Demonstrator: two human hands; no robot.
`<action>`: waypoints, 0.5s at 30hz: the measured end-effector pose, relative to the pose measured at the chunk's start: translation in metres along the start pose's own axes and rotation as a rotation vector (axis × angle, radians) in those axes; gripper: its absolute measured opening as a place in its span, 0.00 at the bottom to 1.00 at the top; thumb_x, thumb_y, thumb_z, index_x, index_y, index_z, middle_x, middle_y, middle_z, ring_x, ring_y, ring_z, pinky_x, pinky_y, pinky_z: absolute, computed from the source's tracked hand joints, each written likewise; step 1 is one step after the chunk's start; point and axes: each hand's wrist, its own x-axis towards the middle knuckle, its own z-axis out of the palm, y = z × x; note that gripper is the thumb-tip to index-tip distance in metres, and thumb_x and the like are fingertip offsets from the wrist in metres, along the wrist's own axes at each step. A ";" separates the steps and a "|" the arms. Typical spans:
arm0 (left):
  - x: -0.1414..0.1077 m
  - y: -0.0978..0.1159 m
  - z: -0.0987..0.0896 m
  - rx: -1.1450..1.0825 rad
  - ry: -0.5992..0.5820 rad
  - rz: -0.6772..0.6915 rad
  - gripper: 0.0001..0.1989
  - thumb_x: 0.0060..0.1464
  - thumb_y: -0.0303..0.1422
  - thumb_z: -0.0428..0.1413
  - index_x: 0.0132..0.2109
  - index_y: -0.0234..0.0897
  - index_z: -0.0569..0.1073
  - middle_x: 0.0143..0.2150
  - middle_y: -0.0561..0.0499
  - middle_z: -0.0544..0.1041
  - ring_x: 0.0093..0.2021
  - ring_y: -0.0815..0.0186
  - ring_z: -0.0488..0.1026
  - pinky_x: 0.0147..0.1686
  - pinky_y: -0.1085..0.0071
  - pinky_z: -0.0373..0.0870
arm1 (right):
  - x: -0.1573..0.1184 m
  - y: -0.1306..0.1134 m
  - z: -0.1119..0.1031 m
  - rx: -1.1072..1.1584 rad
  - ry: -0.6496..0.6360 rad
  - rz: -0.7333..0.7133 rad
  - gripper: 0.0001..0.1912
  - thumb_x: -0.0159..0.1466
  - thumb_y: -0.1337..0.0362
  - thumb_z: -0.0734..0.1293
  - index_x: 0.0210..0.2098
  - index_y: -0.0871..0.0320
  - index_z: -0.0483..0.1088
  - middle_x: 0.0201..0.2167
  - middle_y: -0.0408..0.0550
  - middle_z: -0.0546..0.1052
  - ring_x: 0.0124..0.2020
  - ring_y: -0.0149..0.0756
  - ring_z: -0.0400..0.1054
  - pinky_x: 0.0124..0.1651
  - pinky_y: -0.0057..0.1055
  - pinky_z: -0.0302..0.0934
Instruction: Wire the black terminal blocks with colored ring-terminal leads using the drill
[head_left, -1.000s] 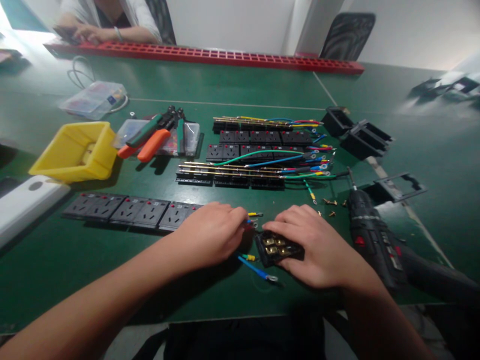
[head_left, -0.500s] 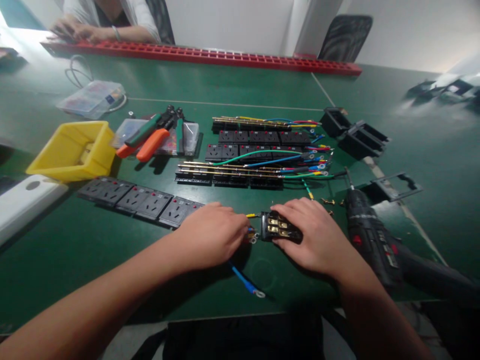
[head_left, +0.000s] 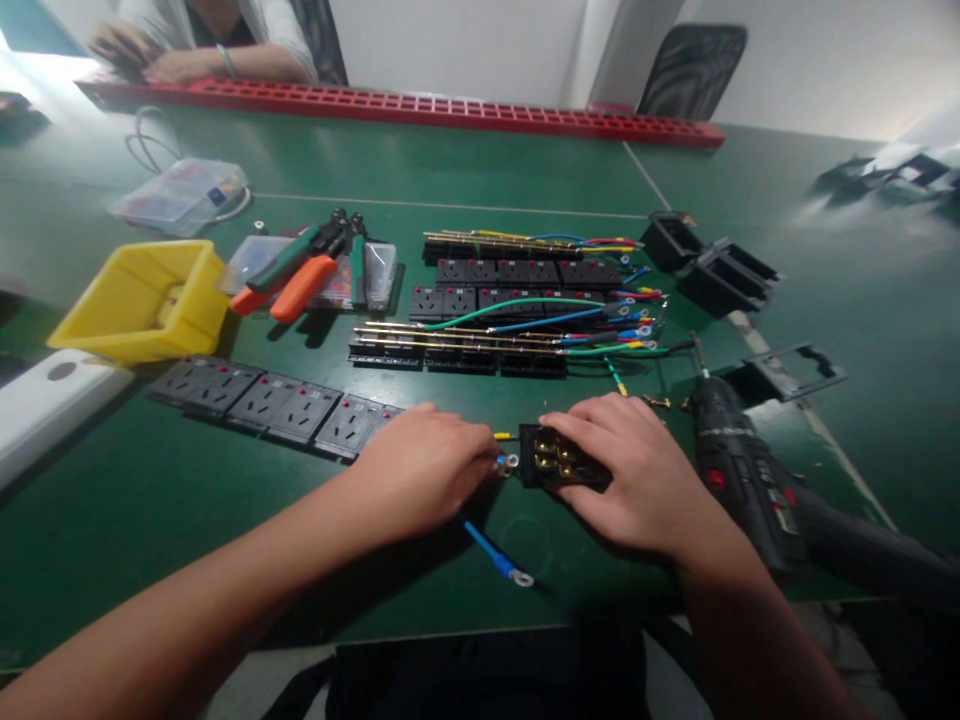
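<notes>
My left hand (head_left: 431,465) is closed around wires whose ring terminals (head_left: 512,461) poke out by its fingertips. From beneath it a blue wire (head_left: 487,548) with a ring end runs toward the table's near edge. Just right of these terminals, my right hand (head_left: 626,470) grips a black terminal block (head_left: 531,458) with brass-coloured contacts facing up. A yellow-sleeved terminal (head_left: 505,436) reaches up to the block's left side; whether it touches is unclear. Behind my left hand lies a strip of black sockets (head_left: 285,408), its right end hidden by that hand.
Wired socket strips (head_left: 457,345) lie in rows beyond my hands. A power drill (head_left: 739,470) rests at the right, near black housings (head_left: 727,278). Crimping pliers (head_left: 304,270) and a yellow bin (head_left: 142,300) stand left. Across the table, a person sits behind a red slotted rail (head_left: 405,108).
The terminal block in my right hand has tilted slightly, and its contacts look different in the light. The ring terminals at my left fingertips have shifted a little upward.
</notes>
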 end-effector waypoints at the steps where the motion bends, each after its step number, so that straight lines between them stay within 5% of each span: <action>1: 0.000 0.000 0.000 0.000 0.002 0.002 0.10 0.66 0.38 0.51 0.42 0.43 0.77 0.34 0.52 0.80 0.35 0.59 0.75 0.34 0.65 0.57 | 0.000 -0.001 0.001 -0.005 -0.001 -0.005 0.24 0.60 0.61 0.71 0.56 0.53 0.69 0.47 0.47 0.74 0.45 0.41 0.64 0.47 0.38 0.54; 15: -0.004 -0.006 0.000 -0.036 -0.031 0.131 0.11 0.67 0.37 0.49 0.43 0.41 0.76 0.37 0.52 0.79 0.38 0.60 0.75 0.40 0.62 0.63 | 0.006 -0.007 0.013 -0.109 0.071 0.097 0.23 0.63 0.60 0.69 0.58 0.53 0.69 0.47 0.49 0.74 0.47 0.43 0.64 0.51 0.40 0.57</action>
